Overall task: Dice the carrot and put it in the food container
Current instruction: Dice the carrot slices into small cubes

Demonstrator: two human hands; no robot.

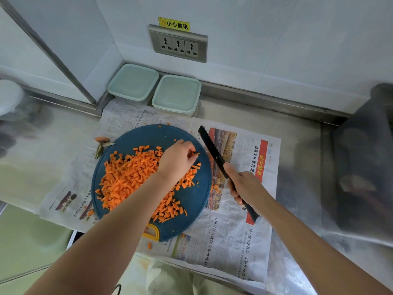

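Brushed stainless-steel counter (pixel 297 124), carrying all that follows. A spread sheet of printed newspaper (pixel 234 237) lies under the board, probably to catch stray pieces and juice.

The landmark is the round dark-blue plastic cutting board with a yellow handle loop (pixel 148 135). The heap of orange diced carrot (pixel 131 175) covers most of the board, so dicing looks all but done and none has reached a container yet.

Two pale-green square plastic food containers (pixel 133 83) (pixel 176 93) stand side by side beyond the board against the wall. Both have their lids on, within reach for loading but clear of the blade.

The left hand (pixel 176 158), over the board's right part, has its fingers curled, pinching a few small carrot pieces, apparently gathering strays. The right hand (pixel 244 186), right of the board, is wrapped round the handle of the long black-bladed knife (pixel 212 152), with the blade angled away over the newspaper, seemingly parked clear of the working fingers.

The cut-off carrot top with green stub (pixel 102 141) lies at the board's left edge, set aside as waste.

Legible writing: the newspaper shows "过中国年" and page "03". Beyond the board, the yellow warning label (pixel 173 24) above the grey three-gang wall socket (pixel 178 44) reads "小心触电".
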